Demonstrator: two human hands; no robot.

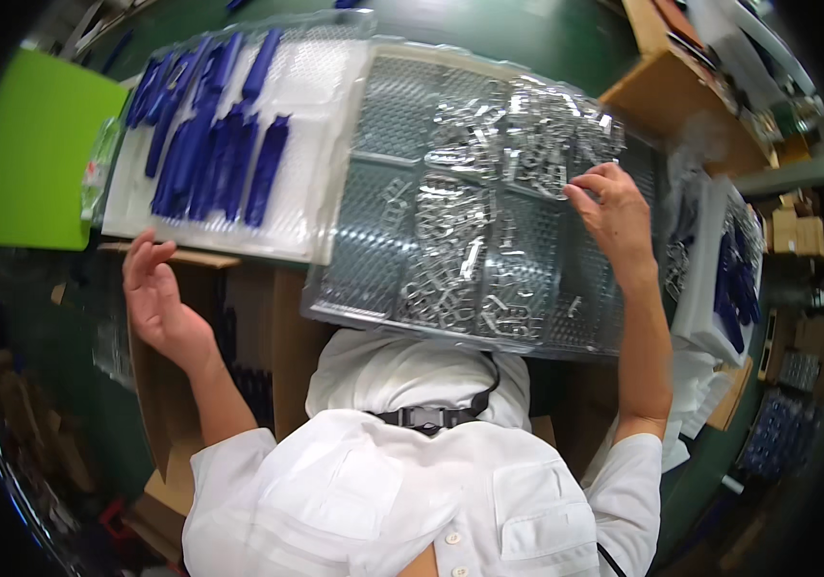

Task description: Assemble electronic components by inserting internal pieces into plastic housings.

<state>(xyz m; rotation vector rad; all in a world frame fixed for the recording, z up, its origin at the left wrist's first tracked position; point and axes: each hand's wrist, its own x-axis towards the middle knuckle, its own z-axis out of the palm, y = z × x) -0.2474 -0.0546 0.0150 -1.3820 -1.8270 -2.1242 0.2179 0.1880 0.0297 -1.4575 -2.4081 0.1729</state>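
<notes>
My right hand [614, 216] hovers over the right side of a clear divided plastic tray [364, 279], beside a heap of small shiny metal pieces [539, 125]. Its thumb and forefinger are drawn together in a pinch; whatever lies between the tips is too small to make out. My left hand [167, 303] is raised in front of a white tray [301, 192], fingers loosely curled and apart, holding nothing. Long dark-blue plastic pieces [268, 171] lie in rows in that white tray, just beyond my left fingertips. More metal pieces [446, 255] fill the middle compartments.
A bright green panel [27, 154] stands at the far left. Below the trays is an open cardboard box [287, 356]. At the right, a white foam box [705, 269] holds more blue pieces [737, 274]. A brown carton [686, 111] sits at the back right.
</notes>
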